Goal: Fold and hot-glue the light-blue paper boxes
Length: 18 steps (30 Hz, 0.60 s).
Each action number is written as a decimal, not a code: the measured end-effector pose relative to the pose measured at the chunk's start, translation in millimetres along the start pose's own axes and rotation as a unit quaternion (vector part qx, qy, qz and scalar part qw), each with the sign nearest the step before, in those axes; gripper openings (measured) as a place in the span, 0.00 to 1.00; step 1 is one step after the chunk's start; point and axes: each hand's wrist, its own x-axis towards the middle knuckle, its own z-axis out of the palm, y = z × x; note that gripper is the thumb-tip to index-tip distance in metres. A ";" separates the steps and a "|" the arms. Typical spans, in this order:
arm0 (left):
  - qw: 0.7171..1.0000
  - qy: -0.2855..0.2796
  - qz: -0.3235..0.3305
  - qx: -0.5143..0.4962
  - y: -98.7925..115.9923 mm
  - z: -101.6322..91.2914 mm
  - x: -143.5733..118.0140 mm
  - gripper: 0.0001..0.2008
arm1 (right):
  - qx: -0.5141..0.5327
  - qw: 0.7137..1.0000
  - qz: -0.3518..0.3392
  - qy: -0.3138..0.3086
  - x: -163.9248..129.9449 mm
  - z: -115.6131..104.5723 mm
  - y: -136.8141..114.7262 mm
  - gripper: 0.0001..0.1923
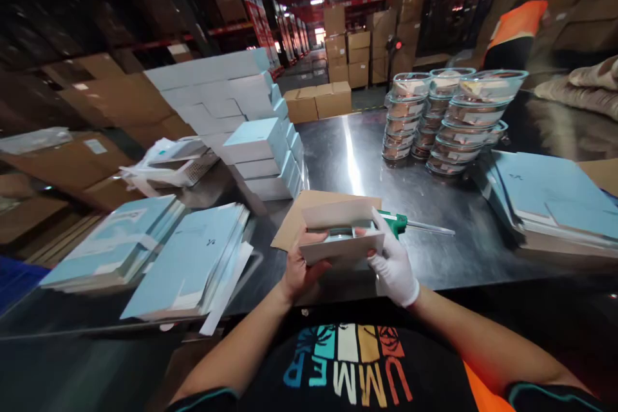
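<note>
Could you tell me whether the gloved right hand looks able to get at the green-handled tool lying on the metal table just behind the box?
Probably yes. The green-handled tool lies bare on the metal table, just beyond the right hand, with nothing between them. But that hand and the left hand both hold the open box, so it must let go first.

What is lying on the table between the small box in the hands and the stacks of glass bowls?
In the head view, a green-handled tool lies there; beyond it only bare metal table up to the bowls.
</note>
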 end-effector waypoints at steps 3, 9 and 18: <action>0.999 0.042 0.002 -0.009 5.5 2.8 -0.5 0.39 | 0.053 0.995 0.076 0.041 14.4 12.3 -1.9 0.20; 0.998 0.009 0.050 0.023 -6.1 0.8 -8.3 0.38 | 0.039 0.991 0.077 0.099 23.0 18.2 4.4 0.27; 0.982 0.168 -0.005 0.083 -0.1 -25.1 2.1 0.39 | -0.431 0.854 0.259 -0.137 55.6 -50.9 50.0 0.22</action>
